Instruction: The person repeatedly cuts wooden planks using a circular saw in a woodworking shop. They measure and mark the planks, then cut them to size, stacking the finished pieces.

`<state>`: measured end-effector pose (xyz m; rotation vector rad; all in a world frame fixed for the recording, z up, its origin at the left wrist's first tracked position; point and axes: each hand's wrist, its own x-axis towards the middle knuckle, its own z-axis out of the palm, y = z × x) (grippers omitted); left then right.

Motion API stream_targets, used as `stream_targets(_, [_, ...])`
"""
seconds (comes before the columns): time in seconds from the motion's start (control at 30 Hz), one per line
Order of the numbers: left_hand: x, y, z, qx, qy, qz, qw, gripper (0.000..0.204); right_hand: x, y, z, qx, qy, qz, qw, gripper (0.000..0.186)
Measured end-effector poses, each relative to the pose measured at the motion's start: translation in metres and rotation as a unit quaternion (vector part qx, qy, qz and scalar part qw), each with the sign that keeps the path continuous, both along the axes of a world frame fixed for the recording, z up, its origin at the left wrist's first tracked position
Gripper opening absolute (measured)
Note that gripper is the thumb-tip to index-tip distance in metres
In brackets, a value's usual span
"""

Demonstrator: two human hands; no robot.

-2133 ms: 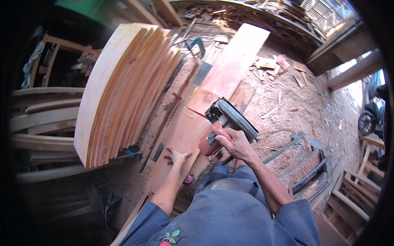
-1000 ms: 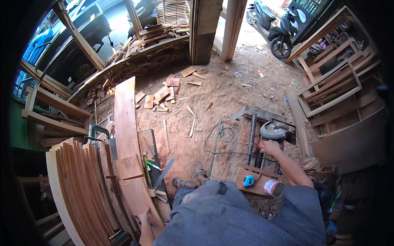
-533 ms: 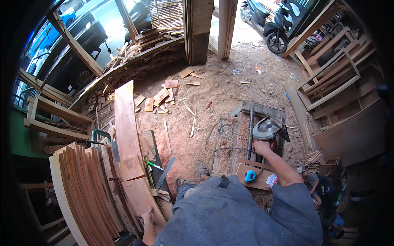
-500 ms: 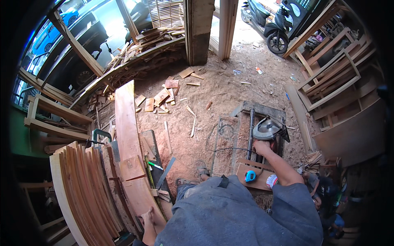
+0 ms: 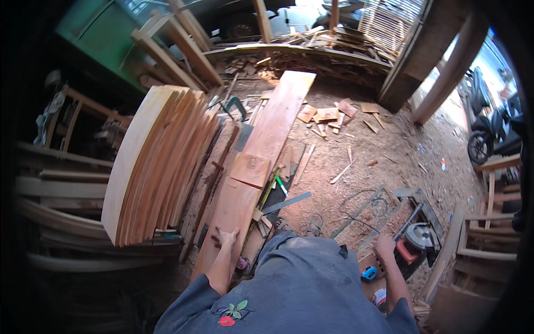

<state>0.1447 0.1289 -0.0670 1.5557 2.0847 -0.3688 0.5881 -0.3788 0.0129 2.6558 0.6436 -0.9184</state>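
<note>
My left hand point(image 5: 226, 238) lies with its fingers spread on a reddish wooden board point(image 5: 227, 214) to the left of my body. Beyond that board, a short wood piece point(image 5: 250, 169) and a long plank point(image 5: 282, 114) continue in line. My right hand point(image 5: 384, 248) is beside the circular saw point(image 5: 418, 238), a little apart from its red handle; its fingers are too unclear to read. The saw rests on a low frame at the right. A green marker point(image 5: 282, 187) and a dark steel ruler point(image 5: 287, 202) lie right of the board.
Curved boards point(image 5: 147, 167) stand stacked at the left, with a green clamp point(image 5: 236, 106) behind them. A blue tape measure point(image 5: 369, 273) and a white-and-red can point(image 5: 380, 298) are near my right forearm. Wood offcuts point(image 5: 327, 114) lie on the sawdust-covered floor. A cable point(image 5: 347, 214) curls nearby.
My right hand has come off the circular saw, which stays on its frame. My view has swung left. My left hand remains on the board, its fingers now spread on top.
</note>
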Motion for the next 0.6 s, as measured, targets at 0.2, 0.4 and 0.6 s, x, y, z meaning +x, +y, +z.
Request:
stream_targets(0.2, [-0.028,-0.051,0.010,0.057,-0.084,-0.044,0.994,0.121,-0.019,0.184,-0.005,0.169,0.188,0.071,0.965,0.057])
stream_targets(0.4, [-0.078,-0.099,0.012,0.084,-0.148,0.109,0.979,0.092,-0.060,0.364,-0.026,0.280,0.255,0.157,0.912,0.053])
stream_targets(0.6, [-0.111,-0.150,-0.019,0.085,-0.368,0.476,0.794,0.064,-0.106,0.486,-0.059,0.365,0.267,0.221,0.864,0.040])
